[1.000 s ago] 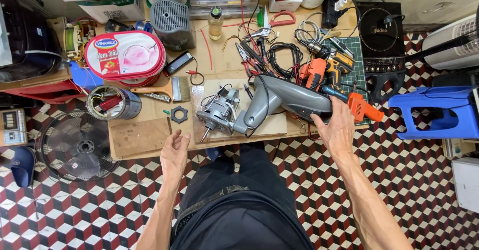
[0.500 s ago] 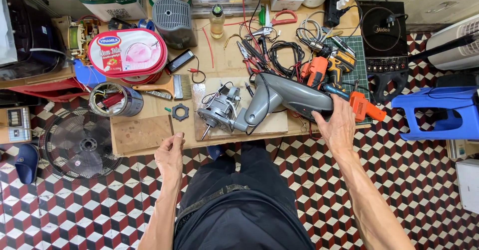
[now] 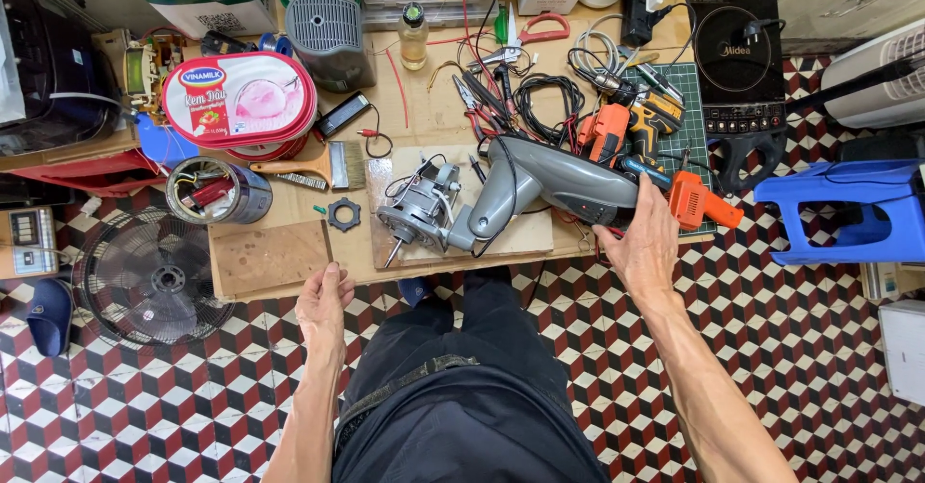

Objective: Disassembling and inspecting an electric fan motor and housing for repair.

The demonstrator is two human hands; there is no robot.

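A grey fan body (image 3: 554, 182) with its bare motor (image 3: 416, 216) lies on a wooden board (image 3: 525, 237) on the low workbench (image 3: 279, 261). My right hand (image 3: 644, 242) rests against the right end of the grey body, fingers spread around it. My left hand (image 3: 323, 305) hovers at the bench's front edge, fingers together, holding nothing. A black toothed ring nut (image 3: 343, 215) sits just beyond my left hand, left of the motor.
A pink-lidded tub (image 3: 238, 98), a tin of parts (image 3: 214, 191), a brush (image 3: 318, 167), pliers, cables and orange tools (image 3: 617, 129) crowd the bench. A fan grille (image 3: 154, 279) lies on the tiled floor at left; a blue stool (image 3: 848, 208) stands at right.
My left hand has drawn slightly back toward the bench's front edge. My right hand stays on the grey fan body.
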